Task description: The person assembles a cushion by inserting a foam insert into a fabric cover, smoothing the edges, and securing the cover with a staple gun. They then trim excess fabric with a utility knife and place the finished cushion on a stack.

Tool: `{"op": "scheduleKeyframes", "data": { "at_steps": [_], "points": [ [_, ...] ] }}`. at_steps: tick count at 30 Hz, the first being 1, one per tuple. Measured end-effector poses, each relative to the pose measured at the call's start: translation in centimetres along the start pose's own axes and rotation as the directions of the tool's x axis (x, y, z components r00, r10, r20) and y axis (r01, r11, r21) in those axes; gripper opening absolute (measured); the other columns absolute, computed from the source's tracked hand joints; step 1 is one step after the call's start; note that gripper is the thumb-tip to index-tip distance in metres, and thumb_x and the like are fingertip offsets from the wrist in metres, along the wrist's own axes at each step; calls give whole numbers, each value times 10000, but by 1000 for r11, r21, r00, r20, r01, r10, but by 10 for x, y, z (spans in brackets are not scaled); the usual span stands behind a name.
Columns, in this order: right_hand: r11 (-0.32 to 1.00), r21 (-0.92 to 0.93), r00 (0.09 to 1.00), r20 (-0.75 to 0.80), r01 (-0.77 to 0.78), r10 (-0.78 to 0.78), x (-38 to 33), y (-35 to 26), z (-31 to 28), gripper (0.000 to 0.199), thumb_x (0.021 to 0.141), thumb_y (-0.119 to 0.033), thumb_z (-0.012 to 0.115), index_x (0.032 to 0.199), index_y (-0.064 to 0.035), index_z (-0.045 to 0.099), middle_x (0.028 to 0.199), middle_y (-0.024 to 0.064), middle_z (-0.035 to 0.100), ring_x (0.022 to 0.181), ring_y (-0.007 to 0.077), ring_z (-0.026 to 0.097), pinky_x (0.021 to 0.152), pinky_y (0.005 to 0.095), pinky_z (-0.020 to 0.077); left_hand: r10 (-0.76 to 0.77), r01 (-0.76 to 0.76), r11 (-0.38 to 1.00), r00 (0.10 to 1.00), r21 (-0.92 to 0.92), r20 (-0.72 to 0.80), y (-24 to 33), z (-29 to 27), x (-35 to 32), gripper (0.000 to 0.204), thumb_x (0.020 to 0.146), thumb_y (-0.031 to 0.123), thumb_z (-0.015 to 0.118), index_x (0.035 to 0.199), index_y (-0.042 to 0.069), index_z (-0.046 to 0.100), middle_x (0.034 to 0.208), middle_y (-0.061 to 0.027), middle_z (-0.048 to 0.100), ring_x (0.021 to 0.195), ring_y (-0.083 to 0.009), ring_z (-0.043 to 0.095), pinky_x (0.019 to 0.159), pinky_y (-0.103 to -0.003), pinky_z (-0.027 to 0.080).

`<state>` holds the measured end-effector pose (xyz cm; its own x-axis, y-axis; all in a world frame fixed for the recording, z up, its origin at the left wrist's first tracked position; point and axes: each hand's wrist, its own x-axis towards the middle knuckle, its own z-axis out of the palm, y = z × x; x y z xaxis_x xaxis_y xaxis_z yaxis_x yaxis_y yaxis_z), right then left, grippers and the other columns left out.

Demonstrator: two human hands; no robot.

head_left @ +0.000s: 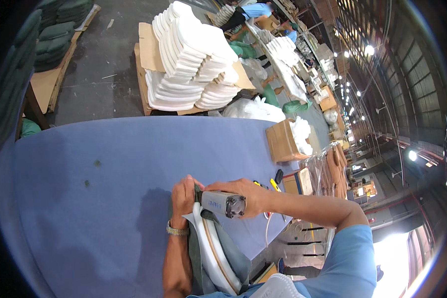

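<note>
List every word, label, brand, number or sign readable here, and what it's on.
Grey tool in the right hand: blue marks on its side, too small and blurred to read.
White molded piece at the lower edge: faint marks, unreadable.
Elsewhere: no legible text.

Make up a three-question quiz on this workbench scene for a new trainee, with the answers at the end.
1. Multiple choice. What grips the grey tool?
A) the left hand
B) the right hand
C) neither hand

2. True or false: the metal-banded watch is worn on the right wrist.

3. Count: how many small dark green scraps lie on the blue tabletop, off to the left of the hands?

Key
1. B
2. False; it is on the left wrist.
3. Two
</note>
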<state>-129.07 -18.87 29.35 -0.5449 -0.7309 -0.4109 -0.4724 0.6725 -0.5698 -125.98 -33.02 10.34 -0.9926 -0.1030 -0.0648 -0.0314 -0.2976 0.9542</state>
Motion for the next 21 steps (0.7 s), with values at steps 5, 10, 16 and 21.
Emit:
{"op": "scheduleKeyframes", "data": {
  "at_steps": [5,10,16,21],
  "points": [
    [1000,18,1000,-3,7,-7,2,7,4,817,689,-107,826,1419,-174,464,1144,156,719,988,434,693,844,486,577,35,-35,999,999,21,-9,1,-2,2,595,1094,317,343,770,-17,714,623,-124,638,559,-238,570,580,-397,449],
    [1000,5,999,-34,17,-17,-5,16,6,813,681,-79,806,1413,-193,469,1128,146,730,971,430,702,839,485,579,-41,41,998,999,-38,-3,3,2,1,604,1087,351,357,772,-22,712,636,-100,651,575,-196,572,588,-383,457],
    [1000,1,999,-34,-31,31,-9,28,7,735,712,-60,761,1396,-170,516,1188,141,714,1012,415,694,862,479,568,-80,80,997,997,-11,3,-4,6,8,612,1067,402,393,757,-22,707,647,-78,653,591,-174,566,600,-366,464],
    [992,67,964,-250,111,-91,-20,39,33,656,729,-39,724,1361,-128,574,1200,172,708,1087,419,671,913,476,546,-148,144,985,988,98,40,-1,-8,17,627,1058,444,420,786,-26,734,690,-78,681,650,-182,599,652,-341,478]
  ]
}}
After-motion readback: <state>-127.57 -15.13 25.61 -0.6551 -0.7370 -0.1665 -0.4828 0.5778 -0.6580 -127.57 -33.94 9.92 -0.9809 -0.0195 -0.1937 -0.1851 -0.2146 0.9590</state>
